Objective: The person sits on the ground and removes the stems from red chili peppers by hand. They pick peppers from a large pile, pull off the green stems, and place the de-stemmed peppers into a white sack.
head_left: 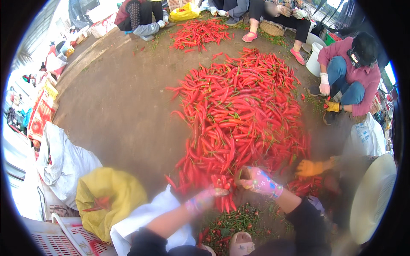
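My left hand (202, 200), in a pale patterned glove, is closed round a small bunch of red chili peppers (221, 182). Close to its right is my right hand (261, 182), in a pink flowered glove, its fingers curled in. A small dark brownish thing shows at those fingertips, too blurred to name. Just beyond both hands spreads a large heap of red chili peppers (239, 115) on the bare ground. Below them, cut green stems (232, 221) lie scattered in front of my shoes (241, 244).
At the left stand a yellow sack (109, 187) with some peppers in it, white sacks (70, 166) and a plastic crate (55, 241). An orange-gloved hand (311, 168) of someone beside a pale hat (373, 198) reaches in from the right. Several people crouch around a smaller pepper pile (200, 34).
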